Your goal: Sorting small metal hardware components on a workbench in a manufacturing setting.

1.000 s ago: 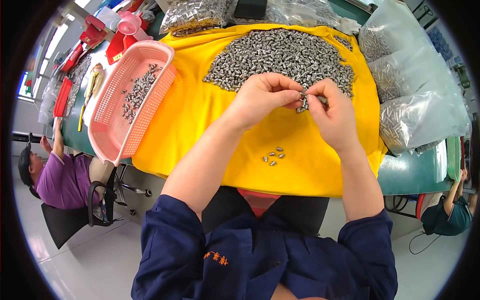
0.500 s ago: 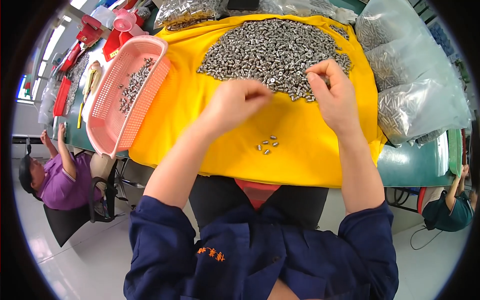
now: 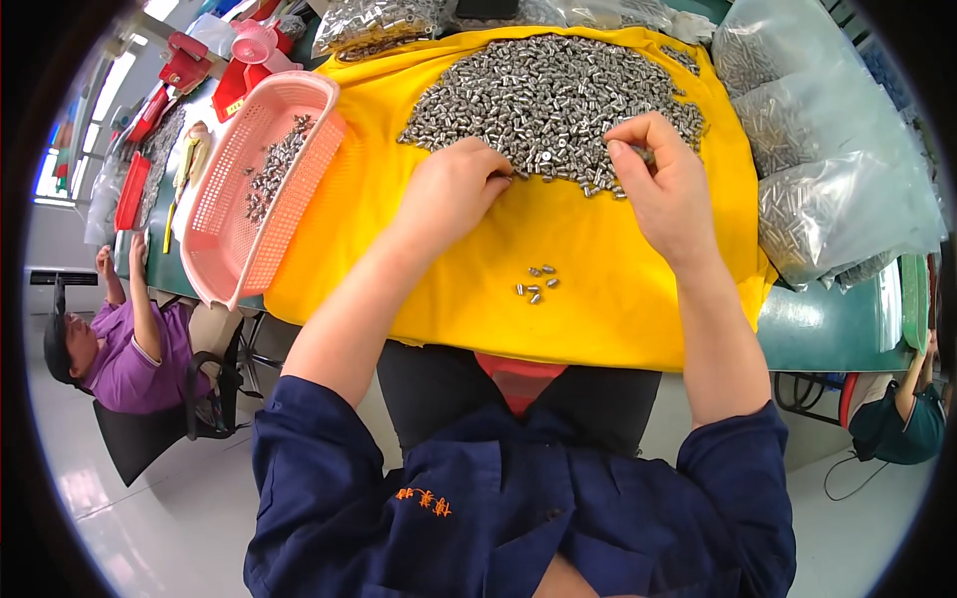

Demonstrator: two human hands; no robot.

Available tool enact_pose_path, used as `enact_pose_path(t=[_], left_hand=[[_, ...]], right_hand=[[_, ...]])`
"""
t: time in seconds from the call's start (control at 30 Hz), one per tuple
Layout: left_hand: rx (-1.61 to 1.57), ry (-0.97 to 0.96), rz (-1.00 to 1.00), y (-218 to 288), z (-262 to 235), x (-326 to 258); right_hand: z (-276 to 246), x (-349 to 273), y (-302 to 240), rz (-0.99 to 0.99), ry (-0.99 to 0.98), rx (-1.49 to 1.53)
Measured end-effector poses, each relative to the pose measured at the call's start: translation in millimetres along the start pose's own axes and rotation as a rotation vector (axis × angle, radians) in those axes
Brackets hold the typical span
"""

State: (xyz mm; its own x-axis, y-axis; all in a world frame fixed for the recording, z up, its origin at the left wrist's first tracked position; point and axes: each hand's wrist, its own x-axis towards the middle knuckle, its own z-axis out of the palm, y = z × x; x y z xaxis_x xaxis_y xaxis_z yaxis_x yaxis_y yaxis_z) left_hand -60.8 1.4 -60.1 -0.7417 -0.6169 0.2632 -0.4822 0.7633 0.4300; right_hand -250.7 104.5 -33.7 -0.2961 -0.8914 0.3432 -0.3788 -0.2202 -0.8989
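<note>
Two narrow grips, contents unclear: left hand point(image 3: 447, 194), apparently picking at metal-parts pile point(image 3: 548, 95); right hand point(image 3: 666, 199). Next calls for fine pinch.

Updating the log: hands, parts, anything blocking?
Left hand at near edge of heaped metal parts; right hand by their right side, grips unclear. Small cluster apart on yellow cloth. Pink basket left, out of the way.

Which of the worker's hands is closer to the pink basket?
Left. The left hand is to the right of the pink basket, at the near edge of the metal pile; the right hand is farther right, toward the pile's right side.
</note>
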Motion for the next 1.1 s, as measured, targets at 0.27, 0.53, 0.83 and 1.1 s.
enact_pose_path(t=[0.27, 0.53, 0.83, 1.1], left_hand=[[-0.208, -0.214, -0.133, 18.6, -10.1, 16.6], [-1.246, -0.090, -0.344, 29.6, 9.7, 17.9], [-1.124, -0.092, -0.320, 29.0, 9.6, 14.3], [-0.882, -0.026, -0.253, 30.1, 17.9, 14.0]], right_hand=[[2.1, -2.2, 2.9, 0.009, -0.056, -0.004], [4.9, -2.0, 6.5, -0.009, -0.132, -0.022], [7.1, -4.5, -2.7, -0.007, -0.193, -0.203], [12.5, -8.0, -3.5, -0.106, -0.191, -0.394]])
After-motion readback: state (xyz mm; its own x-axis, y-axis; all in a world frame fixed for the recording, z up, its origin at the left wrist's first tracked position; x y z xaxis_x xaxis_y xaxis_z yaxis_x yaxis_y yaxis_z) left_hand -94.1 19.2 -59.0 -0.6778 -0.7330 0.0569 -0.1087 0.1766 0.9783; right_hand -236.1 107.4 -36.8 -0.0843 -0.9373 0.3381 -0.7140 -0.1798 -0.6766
